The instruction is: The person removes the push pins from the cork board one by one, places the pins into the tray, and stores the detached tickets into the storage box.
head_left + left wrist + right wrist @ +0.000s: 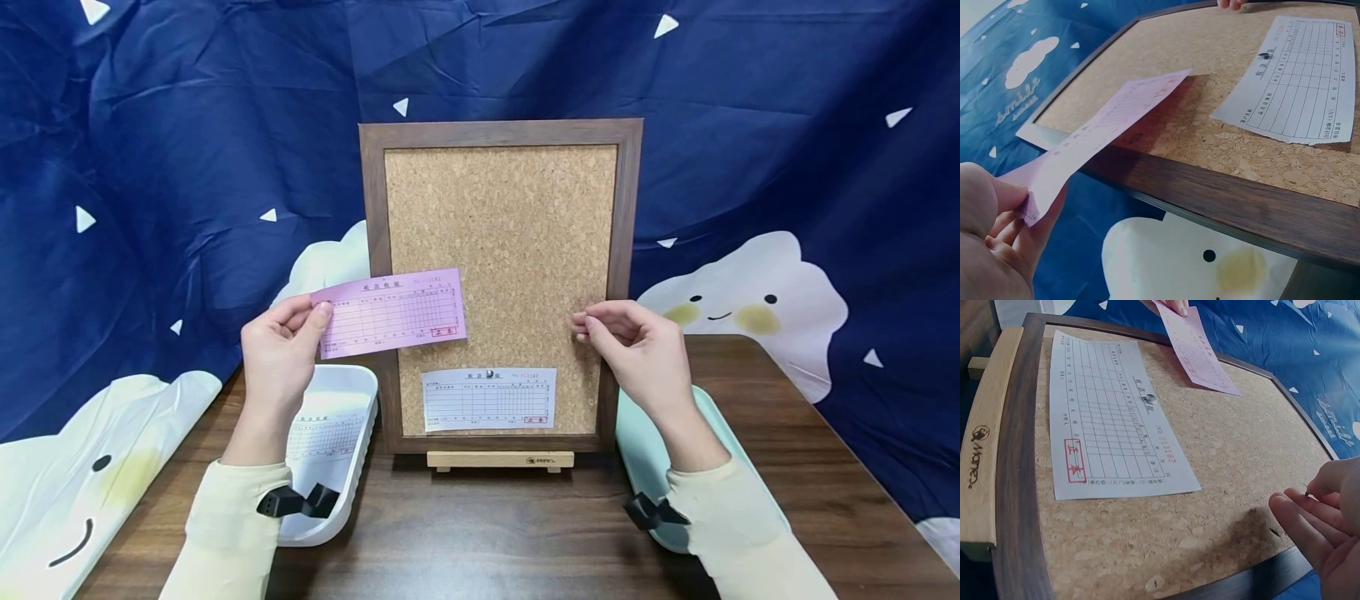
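My left hand [279, 354] pinches a pink receipt slip [393, 312] by its left end, thumb in front. The slip's right part overlaps the left side of a framed cork board [502, 217]. Low on the board hangs a white receipt slip [490, 408], fixed at its top middle by a silver thumbtack [1149, 399]. Near the board's right edge, my right hand [637, 350] holds thumb and fingertips together. A tiny dark thumbtack [1307, 493] shows at those fingertips, mostly hidden.
A white tray [365, 400] with white printed slips stands left of the board. To the right lies a pale green tray [738, 450], partly under my right arm. A small wooden stand [500, 460] supports the board. Behind hangs a blue cloth [187, 125] with clouds.
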Demonstrator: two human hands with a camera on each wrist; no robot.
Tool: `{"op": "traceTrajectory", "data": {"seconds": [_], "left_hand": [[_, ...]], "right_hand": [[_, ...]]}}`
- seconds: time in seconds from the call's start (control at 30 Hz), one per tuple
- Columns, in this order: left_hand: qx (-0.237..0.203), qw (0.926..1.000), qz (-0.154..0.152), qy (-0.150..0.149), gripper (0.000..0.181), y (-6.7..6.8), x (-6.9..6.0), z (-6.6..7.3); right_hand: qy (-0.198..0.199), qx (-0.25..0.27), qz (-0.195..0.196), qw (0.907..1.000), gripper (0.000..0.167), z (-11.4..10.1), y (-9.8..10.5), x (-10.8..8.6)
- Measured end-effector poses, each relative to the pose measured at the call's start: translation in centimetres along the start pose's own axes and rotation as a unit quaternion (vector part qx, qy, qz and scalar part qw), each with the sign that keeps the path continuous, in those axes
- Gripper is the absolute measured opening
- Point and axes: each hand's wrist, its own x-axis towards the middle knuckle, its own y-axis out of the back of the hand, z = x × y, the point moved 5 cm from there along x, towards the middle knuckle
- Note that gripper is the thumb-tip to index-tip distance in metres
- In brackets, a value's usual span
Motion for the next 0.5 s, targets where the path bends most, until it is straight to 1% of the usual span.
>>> {"op": "traceTrajectory", "data": {"seconds": [0.2, 0.33, 0.5], "left_hand": [[0.01, 0.9999, 0.0, -0.003, 0.028, 0.1, 0.0, -0.1], [0.004, 1.0, -0.001, -0.003, 0.027, 0.3, 0.0, -0.3], [-0.011, 0.9999, 0.001, 0.0, 0.026, 0.6, 0.1, -0.4]], "right_hand": [[0.001, -0.025, 0.0, 0.9997, 0.008, 0.1, 0.7, -0.3], [0.002, -0.049, 0.008, 0.9988, 0.008, 0.2, 1.4, -0.4], [-0.002, -0.056, 0.01, 0.9984, 0.009, 0.3, 2.0, -0.7]]}}
